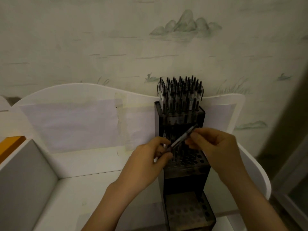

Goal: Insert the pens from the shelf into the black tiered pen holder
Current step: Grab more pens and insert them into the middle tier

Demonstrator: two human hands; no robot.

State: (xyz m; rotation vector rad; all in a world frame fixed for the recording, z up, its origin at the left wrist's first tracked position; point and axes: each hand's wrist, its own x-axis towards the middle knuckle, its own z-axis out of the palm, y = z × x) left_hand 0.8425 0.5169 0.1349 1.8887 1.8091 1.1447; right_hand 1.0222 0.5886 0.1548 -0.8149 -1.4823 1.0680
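Observation:
The black tiered pen holder (181, 179) stands on the white shelf against the back panel. Its top tier is packed with several upright pens (180, 94). The middle tier (191, 160) shows many bare holes and a few pens at its left side. One pen (182, 136) lies tilted above the middle tier, held at both ends. My left hand (146, 157) pinches its lower left end and seems to hold more pens. My right hand (215, 147) pinches its upper right part. The bottom tier (188, 212) has holes with nothing in them.
A white shelf surface (86, 164) stretches left of the holder, with taped paper (75, 124) on its back panel. A grey divider wall (25, 177) stands at the left, an orange object (10, 144) behind it. The shelf's curved right side (256, 164) is close to the holder.

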